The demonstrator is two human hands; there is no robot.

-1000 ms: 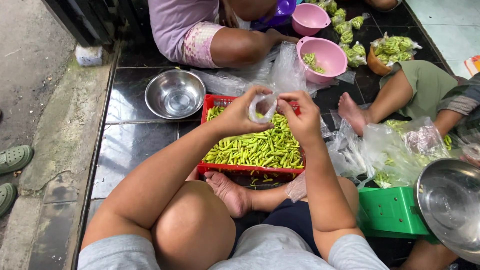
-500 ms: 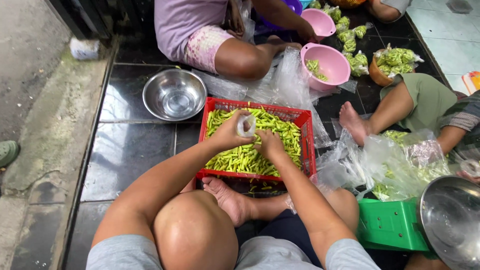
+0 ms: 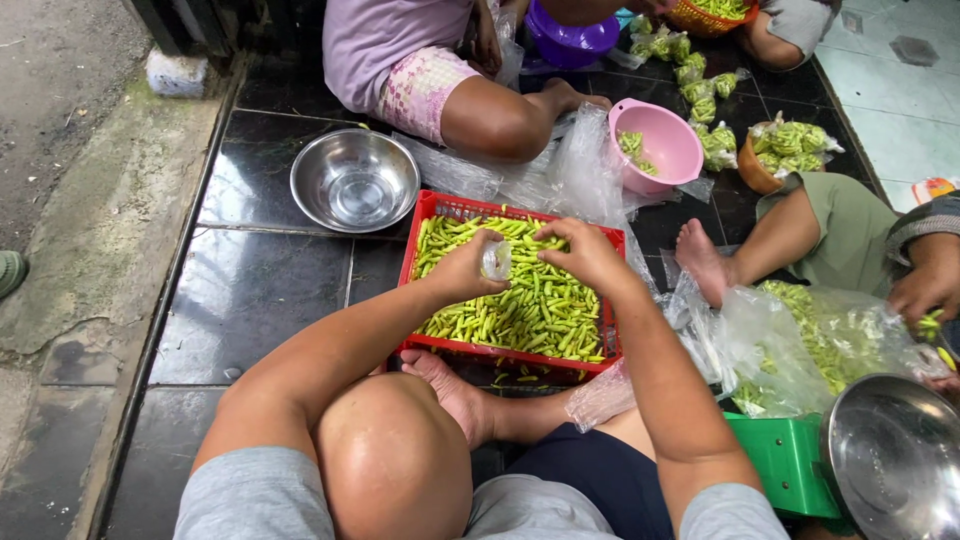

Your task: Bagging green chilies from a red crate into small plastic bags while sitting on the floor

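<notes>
Counting hands: we are working with two — our left hand (image 3: 468, 268) and right hand (image 3: 588, 252) are both hovering over the middle of the crate.
Hands' state: our left fingers are pinching a small clear plastic bag (image 3: 496, 260); our right fingers are curled and closing toward its other side, though we cannot tell whether they are touching it.
Crates: we are sitting behind one red plastic crate (image 3: 436, 205), filled with too many green chilies (image 3: 520, 310) to count.
Steel bowls: we are seeing two — one empty steel bowl (image 3: 354, 181) just left of the crate, a second steel bowl (image 3: 895, 460) sitting on a green scale (image 3: 780, 465) at our right.
Pink bowls: one pink bowl (image 3: 660, 145) is lying beyond the crate, holding a few chilies.
In the way: our own bare foot (image 3: 450, 385) is resting against the crate's near edge, and loose clear plastic sheets (image 3: 585, 165) are crowding its far and right sides.
Others: two people's legs are flanking the floor beyond.
</notes>
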